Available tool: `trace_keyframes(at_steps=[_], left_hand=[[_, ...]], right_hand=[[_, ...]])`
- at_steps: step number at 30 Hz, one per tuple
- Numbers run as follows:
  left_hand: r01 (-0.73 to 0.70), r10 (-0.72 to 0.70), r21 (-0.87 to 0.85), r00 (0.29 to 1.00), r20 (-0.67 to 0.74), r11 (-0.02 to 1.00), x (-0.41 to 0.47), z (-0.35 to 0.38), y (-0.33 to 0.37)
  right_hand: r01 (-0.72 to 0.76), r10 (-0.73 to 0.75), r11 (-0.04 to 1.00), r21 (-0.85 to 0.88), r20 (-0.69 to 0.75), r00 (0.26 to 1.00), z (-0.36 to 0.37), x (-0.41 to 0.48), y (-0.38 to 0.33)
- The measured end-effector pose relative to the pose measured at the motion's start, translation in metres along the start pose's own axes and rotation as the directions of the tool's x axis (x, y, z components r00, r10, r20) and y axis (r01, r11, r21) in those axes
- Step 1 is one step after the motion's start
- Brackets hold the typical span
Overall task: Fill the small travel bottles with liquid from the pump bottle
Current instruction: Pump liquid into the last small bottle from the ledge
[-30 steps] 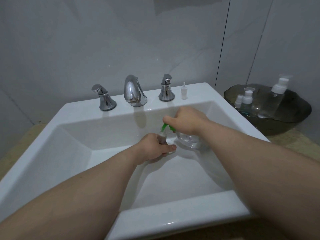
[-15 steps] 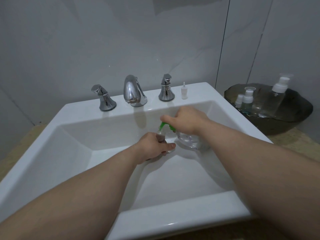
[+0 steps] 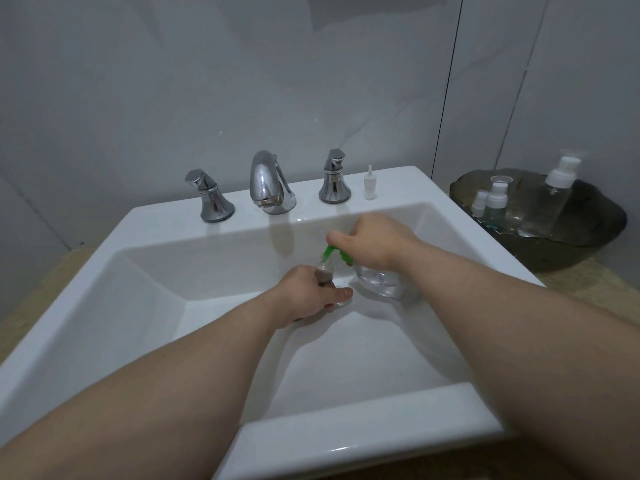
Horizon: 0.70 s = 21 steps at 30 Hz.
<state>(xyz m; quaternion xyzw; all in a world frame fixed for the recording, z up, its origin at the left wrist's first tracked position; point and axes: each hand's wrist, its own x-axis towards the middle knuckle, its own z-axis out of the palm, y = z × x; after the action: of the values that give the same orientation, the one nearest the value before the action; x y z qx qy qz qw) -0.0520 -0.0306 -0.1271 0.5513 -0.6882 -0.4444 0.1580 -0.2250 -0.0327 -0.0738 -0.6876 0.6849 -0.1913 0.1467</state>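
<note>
Inside the white sink (image 3: 363,445), my left hand (image 3: 306,294) grips a small clear travel bottle (image 3: 325,277), held upright with its mouth under a green nozzle. My right hand (image 3: 375,242) covers the green pump head (image 3: 329,252) of a clear pump bottle (image 3: 377,282) that stands in the basin just right of the small bottle. The green spout points down into the small bottle's neck. Most of the pump head is hidden under my fingers.
A chrome faucet (image 3: 270,185) with two handles (image 3: 209,197) (image 3: 334,178) sits on the sink's back ledge, with a small white spray cap (image 3: 370,184) beside it. At the right, a dark bowl (image 3: 588,244) holds several clear bottles with white caps (image 3: 554,195).
Almost nothing has shifted: both hands stay on their bottles, with only a slight rise of my right hand on the pump head.
</note>
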Motion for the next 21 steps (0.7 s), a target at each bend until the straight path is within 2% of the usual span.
trace_keyframes(at_steps=[15,21], left_hand=[[-0.005,0.005,-0.011,1.000,0.004,1.000,0.0009,-0.0004,-0.0012],[0.001,0.000,0.052,1.000,-0.010,0.999,0.0006,-0.0002,0.0003]], right_hand=[[0.002,-0.003,1.000,0.020,0.016,1.000,0.0003,0.0011,-0.0001],[-0.002,0.002,1.000,0.028,0.009,1.000,-0.0005,0.0011,-0.0004]])
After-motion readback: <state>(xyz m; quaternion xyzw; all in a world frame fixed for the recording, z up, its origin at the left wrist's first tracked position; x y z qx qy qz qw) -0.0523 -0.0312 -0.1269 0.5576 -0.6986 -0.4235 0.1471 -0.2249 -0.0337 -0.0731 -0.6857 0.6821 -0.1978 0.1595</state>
